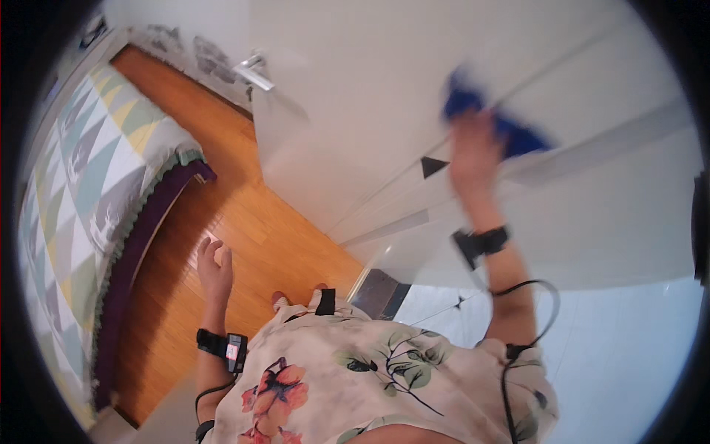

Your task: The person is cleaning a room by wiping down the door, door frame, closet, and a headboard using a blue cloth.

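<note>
My right hand [474,154] is raised at the upper right, its fingers on a dark blue cloth [521,137] against the pale door [355,111]. Motion blurs the cloth and the fingers, and the palm side is hidden. A dark triangular mark [434,167] shows on the door just left of that hand. My left hand [215,272] hangs low over the wooden floor, holding nothing, with its fingers loosely bent and the thumb apart. Black straps with cables circle both wrists.
A silver door handle [254,72] sticks out near the door's left edge. At the left stands a bed with a patterned cover [96,163] and a purple skirt. The orange wood floor [259,229] runs between bed and door. Pale tiled floor [592,355] lies at the lower right.
</note>
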The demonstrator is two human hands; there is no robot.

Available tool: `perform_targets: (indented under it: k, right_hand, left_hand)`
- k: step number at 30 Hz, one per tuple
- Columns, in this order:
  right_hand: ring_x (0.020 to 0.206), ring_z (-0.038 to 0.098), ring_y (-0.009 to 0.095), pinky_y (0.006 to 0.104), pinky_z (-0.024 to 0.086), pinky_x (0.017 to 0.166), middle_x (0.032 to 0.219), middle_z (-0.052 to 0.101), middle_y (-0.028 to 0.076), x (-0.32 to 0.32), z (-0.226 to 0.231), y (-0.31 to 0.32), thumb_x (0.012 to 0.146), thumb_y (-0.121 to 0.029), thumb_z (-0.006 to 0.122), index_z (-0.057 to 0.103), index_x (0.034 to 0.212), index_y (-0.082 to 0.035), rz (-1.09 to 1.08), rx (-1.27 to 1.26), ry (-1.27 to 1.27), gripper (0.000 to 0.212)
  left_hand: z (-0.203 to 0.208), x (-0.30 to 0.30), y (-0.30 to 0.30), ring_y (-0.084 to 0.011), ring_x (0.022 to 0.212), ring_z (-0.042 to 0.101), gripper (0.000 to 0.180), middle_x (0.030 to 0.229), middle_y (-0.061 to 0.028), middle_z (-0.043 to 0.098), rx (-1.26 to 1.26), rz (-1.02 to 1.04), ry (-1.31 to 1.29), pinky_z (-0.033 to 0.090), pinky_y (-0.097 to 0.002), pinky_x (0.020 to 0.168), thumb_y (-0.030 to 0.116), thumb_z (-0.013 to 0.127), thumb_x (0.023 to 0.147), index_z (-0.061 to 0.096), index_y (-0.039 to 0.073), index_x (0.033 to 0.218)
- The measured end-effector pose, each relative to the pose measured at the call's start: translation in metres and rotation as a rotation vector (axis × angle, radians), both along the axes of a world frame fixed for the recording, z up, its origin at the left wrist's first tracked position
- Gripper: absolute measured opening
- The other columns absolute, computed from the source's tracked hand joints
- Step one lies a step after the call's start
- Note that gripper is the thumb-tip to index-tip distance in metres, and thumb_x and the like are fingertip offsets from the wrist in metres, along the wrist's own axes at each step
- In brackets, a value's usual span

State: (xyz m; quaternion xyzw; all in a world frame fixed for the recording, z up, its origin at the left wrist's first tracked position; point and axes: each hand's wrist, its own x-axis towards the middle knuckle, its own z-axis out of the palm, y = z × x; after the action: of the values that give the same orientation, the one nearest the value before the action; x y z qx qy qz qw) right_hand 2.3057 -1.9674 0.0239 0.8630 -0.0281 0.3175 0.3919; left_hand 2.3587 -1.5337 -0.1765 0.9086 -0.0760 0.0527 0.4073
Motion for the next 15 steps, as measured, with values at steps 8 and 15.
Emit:
perform_targets:
  k: [8, 15]
  right_hand:
    - [0.066, 0.054, 0.021, 0.034, 0.046, 0.054, 0.075, 0.055, 0.01, 0.08, -0.166, -0.015, 0.071, -0.009, 0.049, 0.049, 0.11, 0.0, 0.263, 0.371, 0.662, 0.04]
    - [0.12, 0.031, 0.033, 0.0583, 0.029, 0.089, 0.128, 0.04, 0.004, 0.225, 0.089, 0.014, 0.084, -0.015, 0.043, 0.05, 0.116, -0.013, 0.207, -0.108, -0.2, 0.033]
  left_hand:
    - [-0.074, -0.006, 0.072, -0.0332, 0.106, 0.045, 0.021, 0.112, -0.0206, 0.048, 0.047, 0.26, 0.089, 0.036, -0.0358, 0.09, 0.016, 0.056, 0.078, 0.055, 0.0, 0.093]
    - [-0.049, -0.018, 0.059, -0.0306, 0.095, 0.052, 0.021, 0.097, -0.0162, 0.056, -0.07, 0.339, 0.26, 0.039, -0.0351, 0.085, 0.016, 0.056, 0.078, 0.056, 0.0, 0.092]
